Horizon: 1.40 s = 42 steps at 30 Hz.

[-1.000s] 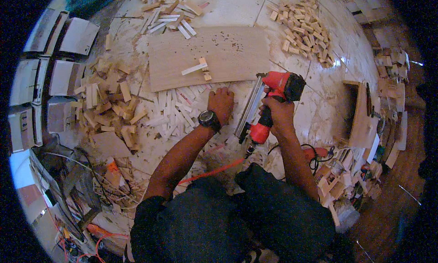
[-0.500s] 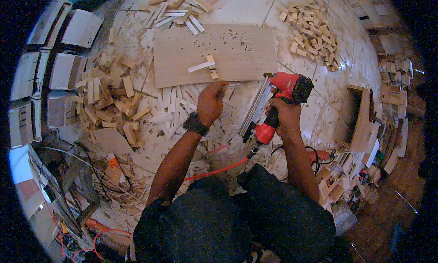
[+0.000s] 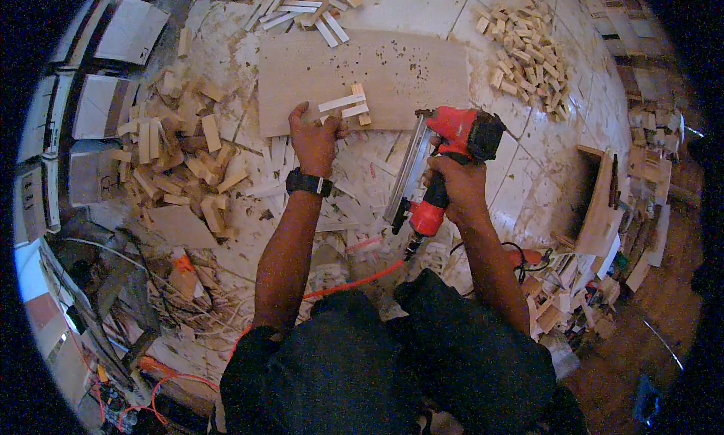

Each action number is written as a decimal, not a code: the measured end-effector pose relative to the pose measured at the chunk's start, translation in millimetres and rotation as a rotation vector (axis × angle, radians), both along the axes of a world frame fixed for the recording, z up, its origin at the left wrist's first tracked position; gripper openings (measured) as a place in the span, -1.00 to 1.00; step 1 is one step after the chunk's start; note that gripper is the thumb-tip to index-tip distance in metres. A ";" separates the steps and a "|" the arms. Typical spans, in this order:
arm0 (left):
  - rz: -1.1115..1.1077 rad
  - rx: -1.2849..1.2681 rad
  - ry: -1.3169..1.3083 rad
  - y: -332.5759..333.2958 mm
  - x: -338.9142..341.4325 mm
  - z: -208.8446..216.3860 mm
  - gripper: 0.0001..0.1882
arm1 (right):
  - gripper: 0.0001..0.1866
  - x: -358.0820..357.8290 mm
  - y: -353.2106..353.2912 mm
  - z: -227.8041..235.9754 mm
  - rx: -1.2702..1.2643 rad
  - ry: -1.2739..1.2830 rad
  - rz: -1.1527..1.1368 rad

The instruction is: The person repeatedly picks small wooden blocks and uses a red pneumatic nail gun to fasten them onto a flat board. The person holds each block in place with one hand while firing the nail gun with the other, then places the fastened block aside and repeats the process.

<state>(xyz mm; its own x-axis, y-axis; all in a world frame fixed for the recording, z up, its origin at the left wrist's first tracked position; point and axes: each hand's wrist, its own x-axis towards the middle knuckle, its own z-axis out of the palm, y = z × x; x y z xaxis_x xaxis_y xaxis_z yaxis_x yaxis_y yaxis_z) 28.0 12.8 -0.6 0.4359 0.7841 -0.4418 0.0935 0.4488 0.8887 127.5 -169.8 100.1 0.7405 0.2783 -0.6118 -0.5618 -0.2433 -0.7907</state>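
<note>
My left hand (image 3: 314, 142), with a dark watch on its wrist, is at the near edge of a flat wooden board (image 3: 302, 69). Its fingers are closed round the left end of a white strip (image 3: 353, 111). That strip lies beside another white strip (image 3: 339, 103), and the right ends of both rest on a small light wood block (image 3: 357, 89). In my right hand (image 3: 461, 182) is a red and black nail gun (image 3: 455, 130), gripped by its handle. Its nose is tilted up-left, over the board's near right edge, apart from the strips.
Loose wood blocks (image 3: 215, 133) heap up on the left, with another block pile (image 3: 528, 62) at far right. White strips (image 3: 279, 160) litter the floor before the board; more strips (image 3: 328, 28) lie beyond it. A red hose (image 3: 354, 278) trails from the nail gun toward my left.
My left hand moved left and forward, bringing a second white strip onto the block beside the first. The nail gun shifted slightly left and forward.
</note>
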 end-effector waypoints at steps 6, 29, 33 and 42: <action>0.001 0.025 -0.033 2.1 2.0 -5.8 -0.34 | -0.69 -4.0 11.0 3.5 -0.044 -0.008 0.067; -0.076 0.156 -0.003 6.3 0.1 -19.7 -0.42 | -0.73 -29.7 56.1 -2.8 -0.131 -0.216 0.390; -0.048 0.075 0.005 5.5 1.1 -15.8 -0.42 | -0.73 -31.9 60.4 -3.7 -0.255 -0.349 0.458; -0.042 0.048 0.002 5.2 1.5 -15.8 -0.43 | -0.73 -34.4 67.6 -6.5 -0.151 -0.349 0.429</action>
<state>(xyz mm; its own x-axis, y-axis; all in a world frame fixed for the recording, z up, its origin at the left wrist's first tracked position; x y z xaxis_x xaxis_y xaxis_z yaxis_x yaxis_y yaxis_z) 29.5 18.1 -16.4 0.4681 0.7855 -0.4047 0.1132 0.4009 0.9091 93.1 -102.2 93.6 0.7456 0.5271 -0.4078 -0.0999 -0.5165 -0.8504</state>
